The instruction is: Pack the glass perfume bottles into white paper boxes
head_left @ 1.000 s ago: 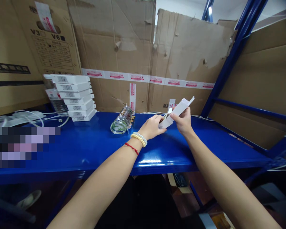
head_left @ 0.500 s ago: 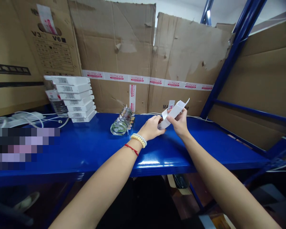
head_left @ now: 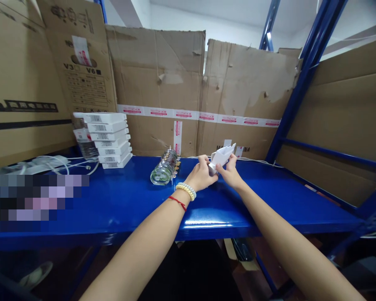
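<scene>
Between my two hands is a small white carton (head_left: 219,158), tilted above the blue shelf, with flaps standing out at its upper end. My left hand (head_left: 203,173) grips its lower left end, fingers curled round it. On the right side my right hand (head_left: 231,172) holds the carton with the thumb on its near face. Left of my hands, a row of oval glass bottles (head_left: 161,172) with metal fittings stands on the shelf. Whether the carton holds anything is hidden from me.
A stack of white boxes (head_left: 113,161) with barcode labels stands at the back left. Beside it lie white cables and a power strip (head_left: 47,164). Cardboard sheets (head_left: 156,71) wall off the back, and a blue post (head_left: 288,113) rises at the right of the blue shelf (head_left: 119,200).
The carton has turned in my hands, and its flaps now stand more spread at the top. My view has tilted up, so the scene sits lower. Bottles and stacked boxes stay put.
</scene>
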`<state>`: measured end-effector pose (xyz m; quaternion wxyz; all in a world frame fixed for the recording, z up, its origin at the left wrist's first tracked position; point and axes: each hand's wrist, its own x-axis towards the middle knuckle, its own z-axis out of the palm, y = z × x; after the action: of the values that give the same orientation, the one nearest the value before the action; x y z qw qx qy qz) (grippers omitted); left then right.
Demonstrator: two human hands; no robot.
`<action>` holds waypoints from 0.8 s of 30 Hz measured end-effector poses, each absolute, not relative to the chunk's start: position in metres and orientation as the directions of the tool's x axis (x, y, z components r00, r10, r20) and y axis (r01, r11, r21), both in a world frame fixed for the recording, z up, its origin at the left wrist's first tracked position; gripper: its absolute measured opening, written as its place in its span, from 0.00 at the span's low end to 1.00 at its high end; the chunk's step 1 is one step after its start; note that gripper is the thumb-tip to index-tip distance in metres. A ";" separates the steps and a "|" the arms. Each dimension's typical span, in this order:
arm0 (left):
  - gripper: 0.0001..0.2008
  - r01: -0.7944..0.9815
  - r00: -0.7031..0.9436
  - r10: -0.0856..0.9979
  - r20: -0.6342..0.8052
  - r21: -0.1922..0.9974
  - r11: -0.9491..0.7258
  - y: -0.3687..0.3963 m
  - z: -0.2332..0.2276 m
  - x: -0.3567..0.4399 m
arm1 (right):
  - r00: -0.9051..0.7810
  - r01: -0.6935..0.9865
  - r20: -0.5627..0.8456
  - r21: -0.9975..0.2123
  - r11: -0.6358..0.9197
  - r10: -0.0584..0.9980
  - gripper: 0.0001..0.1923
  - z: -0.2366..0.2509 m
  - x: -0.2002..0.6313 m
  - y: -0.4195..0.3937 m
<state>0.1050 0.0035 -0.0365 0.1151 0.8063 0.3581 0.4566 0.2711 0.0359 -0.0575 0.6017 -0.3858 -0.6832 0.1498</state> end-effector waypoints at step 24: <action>0.20 0.479 0.256 0.739 0.623 0.583 -0.657 0.002 -0.026 0.097 | 0.026 0.138 0.711 -0.699 0.702 0.703 0.23 -0.034 0.274 0.018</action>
<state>0.0968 0.0024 -0.0265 0.1390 0.7803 0.3904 0.4685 0.2740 0.0177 -0.0342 0.6421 -0.3174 -0.6623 0.2198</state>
